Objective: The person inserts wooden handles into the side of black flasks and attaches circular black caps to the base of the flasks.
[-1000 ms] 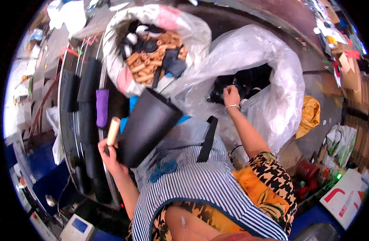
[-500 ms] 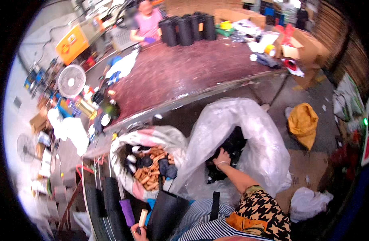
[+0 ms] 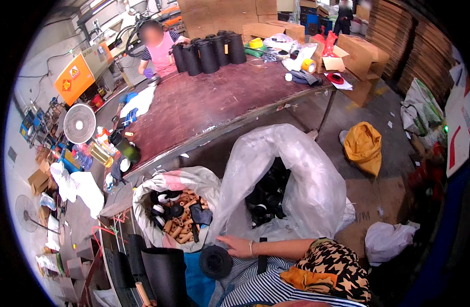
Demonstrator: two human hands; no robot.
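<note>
The right hand (image 3: pixel 238 246), at 6 o'clock, is partly closed, gripping a black round disc (image 3: pixel 216 262) at its 1 o'clock rim; the disc's recessed face shows. The left hand (image 3: pixel 152 303), at 7 o'clock beside a tan wooden cylinder (image 3: pixel 142 293), is mostly cut off; its grip cannot be told.

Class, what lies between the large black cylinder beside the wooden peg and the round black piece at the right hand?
Head view: blue material shows between the black cylinder and the round black piece.
</note>
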